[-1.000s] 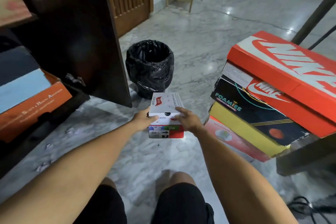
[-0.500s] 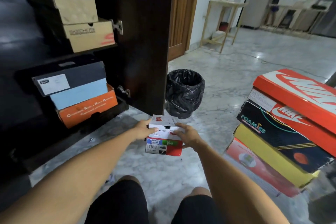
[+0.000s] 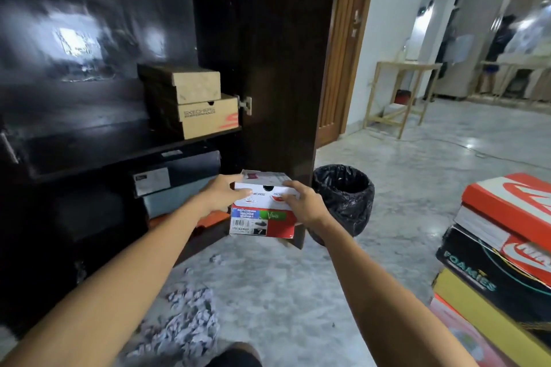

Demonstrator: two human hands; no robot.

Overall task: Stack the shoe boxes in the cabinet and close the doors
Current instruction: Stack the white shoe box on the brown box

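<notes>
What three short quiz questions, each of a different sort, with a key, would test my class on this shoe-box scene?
1. True or false: both hands hold the white and red shoe box.
2. Which stands right of the open cabinet door? A) black bin B) chair C) ladder
3. Fill in: the upper shelf carries ___ tan boxes.

Key
1. True: left hand and right hand grip its sides.
2. A, the black bin.
3. Two: a plain tan box on the Skechers box.

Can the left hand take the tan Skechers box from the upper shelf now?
Probably not yet: the left hand and right hand both hold the white box. The way to the Skechers box looks free.
</notes>
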